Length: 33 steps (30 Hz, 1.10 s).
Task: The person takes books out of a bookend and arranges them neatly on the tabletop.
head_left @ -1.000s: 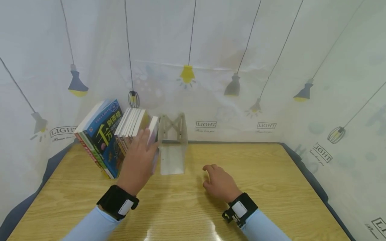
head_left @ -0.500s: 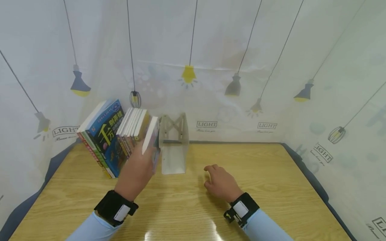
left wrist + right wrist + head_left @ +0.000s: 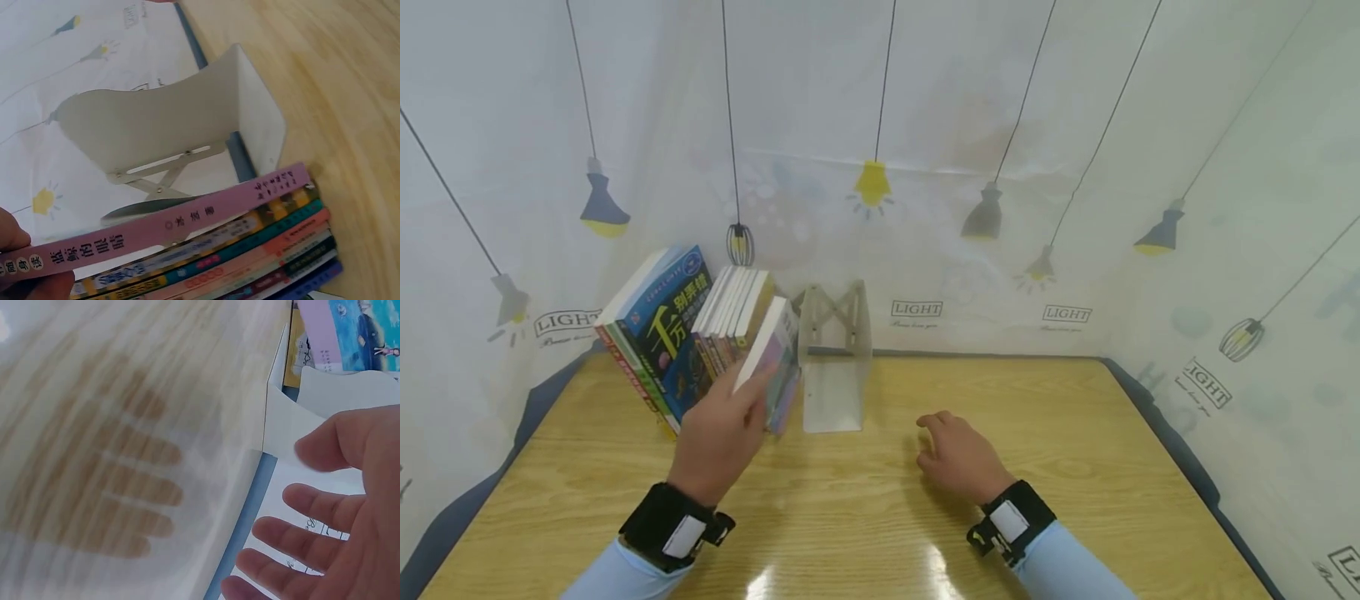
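Note:
My left hand (image 3: 715, 437) pinches a thin book with a purple spine (image 3: 169, 222) between thumb and fingers, at its near upper edge. The book tilts toward me, its white page edges and coloured cover showing in the head view. Just left of it stands a row of small books (image 3: 730, 304); their coloured spines line up under the purple one in the left wrist view. A cream metal bookend (image 3: 833, 396) with a crossed brace stands right beside the held book. My right hand (image 3: 962, 458) hovers over the table with relaxed, spread fingers and holds nothing.
Several larger books (image 3: 658, 337) lean at the left end of the row, the outermost one blue and black. The wooden table (image 3: 1037, 400) ends at a printed fabric wall (image 3: 985, 275) behind and at both sides.
My left hand has gone from lying against the tops of the books to gripping the purple-spined book, and draws it back toward me, tilting it. My right hand has barely moved.

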Motion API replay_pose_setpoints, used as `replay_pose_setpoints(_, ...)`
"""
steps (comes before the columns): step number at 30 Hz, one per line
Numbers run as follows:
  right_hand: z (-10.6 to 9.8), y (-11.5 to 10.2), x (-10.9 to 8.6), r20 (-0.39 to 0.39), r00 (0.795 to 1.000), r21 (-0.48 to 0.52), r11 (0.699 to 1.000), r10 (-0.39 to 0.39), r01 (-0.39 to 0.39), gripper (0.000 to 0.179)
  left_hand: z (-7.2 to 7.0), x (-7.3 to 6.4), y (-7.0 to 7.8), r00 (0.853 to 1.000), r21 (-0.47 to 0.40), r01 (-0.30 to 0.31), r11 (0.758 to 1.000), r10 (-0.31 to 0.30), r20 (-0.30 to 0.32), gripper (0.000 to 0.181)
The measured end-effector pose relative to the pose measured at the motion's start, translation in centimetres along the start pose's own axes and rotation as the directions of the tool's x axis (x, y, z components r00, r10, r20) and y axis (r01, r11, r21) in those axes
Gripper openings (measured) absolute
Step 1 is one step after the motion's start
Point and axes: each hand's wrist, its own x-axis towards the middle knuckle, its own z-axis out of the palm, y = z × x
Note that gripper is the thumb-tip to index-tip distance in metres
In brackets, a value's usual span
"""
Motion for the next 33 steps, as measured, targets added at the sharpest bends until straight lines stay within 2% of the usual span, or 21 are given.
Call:
replay_pose_setpoints(5,0.0,0.5,-0.1,0.003,1.0,0.011,1.0,-0.012,0.012,0.05,-1.4,1.1,0.6,0.997,-0.023,-0.009,1.0,0.007,-0.081,0.036)
replay_pose_setpoints(10,-0.3,0.3,-0.1,-0.022,0.999,0.069,0.997,-0.041,0.042,0.056,-2.8,2.2,1.6,0.981,-0.03,-0.029,0.999,0.023,-0.193,0.032)
replay_pose_setpoints(16,-1.1,-0.2,-0.3,-0.056,0.997,0.159,0.985,-0.051,0.059,0.062,-4.1,2.6,3.0,0.968,-0.07,-0.065,0.995,0.046,-0.247,0.027)
replay_pose_setpoints(21,-1.9,-0.4,-0.5,-0.087,0.995,0.271,0.96,-0.054,0.075,0.061,-5.0,3.2,4.6,0.951,-0.102,-0.116,0.988,0.081,-0.298,0.029)
replay_pose_setpoints(23,-2.3,-0.5,-0.6,-0.097,0.993,0.317,0.943,-0.072,0.099,0.062,-5.3,3.4,5.2,0.951,-0.139,-0.138,0.981,0.092,-0.296,0.03)
replay_pose_setpoints(25,-2.5,-0.8,-0.6,-0.099,0.99,0.359,0.924,-0.102,0.131,0.066,-5.4,3.5,5.7,0.957,-0.188,-0.156,0.97,0.101,-0.274,0.03)
replay_pose_setpoints(29,-2.7,-1.4,-0.7,-0.096,0.976,0.412,0.885,-0.194,0.216,0.083,-5.2,3.1,6.1,0.978,-0.329,-0.168,0.929,0.116,-0.171,0.029)
replay_pose_setpoints(33,-3.0,-2.5,-0.7,-0.113,0.954,0.433,0.851,-0.277,0.298,0.091,-5.0,2.4,6.2,0.989,-0.453,-0.145,0.88,0.129,-0.066,0.027)
